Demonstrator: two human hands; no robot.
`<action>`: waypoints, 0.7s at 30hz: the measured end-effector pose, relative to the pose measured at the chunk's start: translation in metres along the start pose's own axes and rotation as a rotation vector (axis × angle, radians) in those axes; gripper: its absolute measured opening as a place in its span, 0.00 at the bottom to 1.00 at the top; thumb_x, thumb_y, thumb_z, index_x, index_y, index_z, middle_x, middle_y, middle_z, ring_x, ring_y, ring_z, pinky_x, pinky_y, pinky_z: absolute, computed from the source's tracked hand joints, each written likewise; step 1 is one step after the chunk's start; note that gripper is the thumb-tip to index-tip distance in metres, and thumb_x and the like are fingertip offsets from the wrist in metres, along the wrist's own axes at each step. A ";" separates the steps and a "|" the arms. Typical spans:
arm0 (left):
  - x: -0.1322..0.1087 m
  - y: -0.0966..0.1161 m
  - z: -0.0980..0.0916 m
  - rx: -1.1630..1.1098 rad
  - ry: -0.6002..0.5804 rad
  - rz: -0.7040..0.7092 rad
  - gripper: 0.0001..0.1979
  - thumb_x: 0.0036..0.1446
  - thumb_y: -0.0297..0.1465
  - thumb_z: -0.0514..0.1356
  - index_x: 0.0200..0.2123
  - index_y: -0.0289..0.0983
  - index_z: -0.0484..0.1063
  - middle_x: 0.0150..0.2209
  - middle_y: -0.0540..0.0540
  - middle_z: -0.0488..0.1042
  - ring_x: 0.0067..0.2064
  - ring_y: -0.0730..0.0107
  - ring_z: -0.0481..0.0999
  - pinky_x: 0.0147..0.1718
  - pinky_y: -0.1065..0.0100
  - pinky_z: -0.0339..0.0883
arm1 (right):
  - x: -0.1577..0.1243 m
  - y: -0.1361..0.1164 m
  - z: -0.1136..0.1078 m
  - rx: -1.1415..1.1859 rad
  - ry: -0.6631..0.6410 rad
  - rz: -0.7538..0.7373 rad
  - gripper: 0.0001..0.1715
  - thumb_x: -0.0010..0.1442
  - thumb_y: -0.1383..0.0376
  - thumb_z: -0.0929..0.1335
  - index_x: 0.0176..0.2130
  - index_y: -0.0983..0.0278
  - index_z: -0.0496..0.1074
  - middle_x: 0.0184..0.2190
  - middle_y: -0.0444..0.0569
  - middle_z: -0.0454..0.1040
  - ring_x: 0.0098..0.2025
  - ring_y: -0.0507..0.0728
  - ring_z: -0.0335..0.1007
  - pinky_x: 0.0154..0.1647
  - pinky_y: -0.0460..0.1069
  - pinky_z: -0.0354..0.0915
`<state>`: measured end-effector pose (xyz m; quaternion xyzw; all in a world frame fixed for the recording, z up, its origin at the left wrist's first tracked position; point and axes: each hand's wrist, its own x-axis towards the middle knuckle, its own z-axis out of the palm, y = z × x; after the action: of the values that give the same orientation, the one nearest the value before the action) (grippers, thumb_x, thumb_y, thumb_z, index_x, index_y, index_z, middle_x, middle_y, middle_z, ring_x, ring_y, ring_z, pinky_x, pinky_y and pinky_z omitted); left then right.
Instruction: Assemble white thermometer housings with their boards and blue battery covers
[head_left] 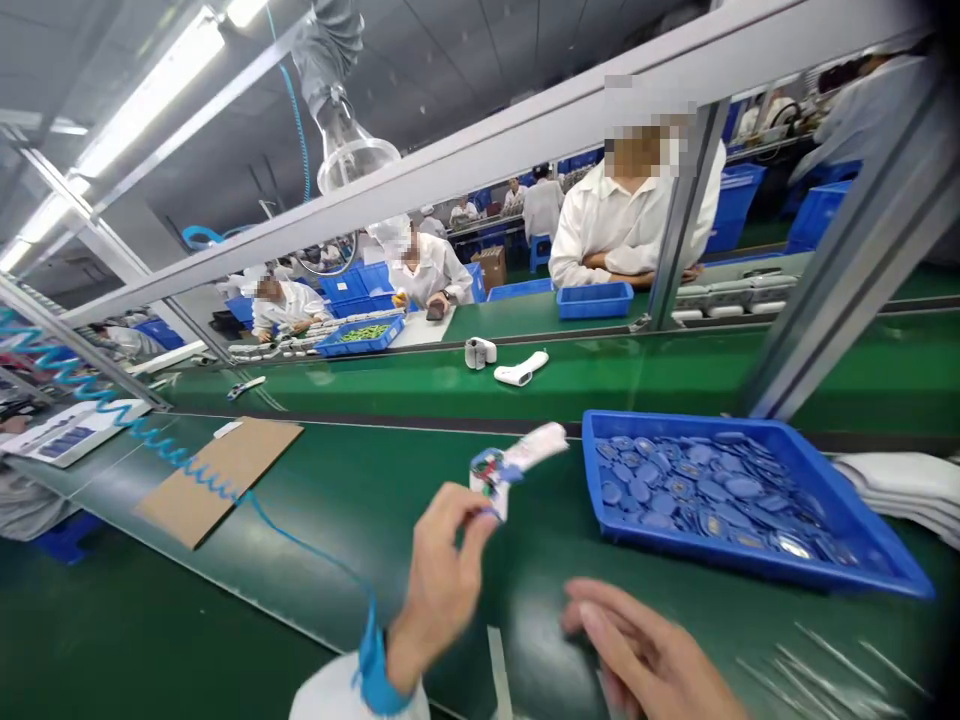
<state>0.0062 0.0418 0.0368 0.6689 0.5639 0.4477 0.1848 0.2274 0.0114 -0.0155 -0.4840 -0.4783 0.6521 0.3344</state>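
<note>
Left hand: (442, 560) thumb and fingers pinching one end of white gadget.
White gadget: (536, 447) up in front of left hand, over green table (360, 470), left of blue tray; small circuit board and wires showing at the pinched end.
Right hand: (649, 640) fingers loosely bent, thumb close to them, blurred; cannot tell if holding anything. Nearest to blue tray, below its near edge.
Blue tray: (750, 572) on table, full of flat blue pieces (660, 490).
Metal sticks: (814, 668) lower right, blurred.
Wrist strap: (373, 665) blue, left wrist, cord attached.
Cardboard: (225, 475) flat, table's left part.
</note>
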 end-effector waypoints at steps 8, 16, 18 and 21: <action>-0.085 0.042 0.072 -0.335 -0.165 -0.153 0.17 0.63 0.33 0.63 0.54 0.42 0.68 0.50 0.43 0.71 0.50 0.63 0.71 0.49 0.65 0.66 | -0.015 0.019 -0.013 0.089 0.066 -0.136 0.28 0.64 0.44 0.67 0.48 0.63 0.75 0.34 0.48 0.76 0.39 0.56 0.71 0.43 0.50 0.69; -0.052 0.053 0.099 -0.535 -0.438 -0.525 0.11 0.56 0.33 0.68 0.40 0.35 0.75 0.33 0.49 0.75 0.34 0.69 0.71 0.35 0.69 0.63 | -0.062 0.017 -0.052 -0.739 0.297 -0.273 0.17 0.66 0.49 0.66 0.40 0.55 0.79 0.35 0.45 0.81 0.33 0.58 0.76 0.34 0.50 0.66; -0.050 0.056 0.100 -0.469 -0.449 -0.446 0.10 0.55 0.30 0.70 0.41 0.37 0.76 0.35 0.50 0.77 0.36 0.69 0.73 0.37 0.69 0.64 | -0.066 0.001 -0.063 -0.872 0.428 -0.483 0.13 0.69 0.53 0.66 0.43 0.52 0.79 0.40 0.43 0.81 0.38 0.56 0.76 0.39 0.50 0.66; -0.052 0.061 0.101 -0.367 -0.465 -0.198 0.08 0.59 0.29 0.68 0.41 0.39 0.75 0.41 0.50 0.79 0.43 0.66 0.75 0.44 0.67 0.64 | -0.063 -0.025 -0.066 -1.039 0.463 -0.713 0.11 0.71 0.57 0.65 0.45 0.52 0.77 0.47 0.43 0.78 0.42 0.55 0.71 0.44 0.51 0.60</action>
<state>0.1251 0.0022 0.0086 0.6506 0.4786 0.3569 0.4692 0.3092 -0.0173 0.0231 -0.5220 -0.7764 0.0662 0.3470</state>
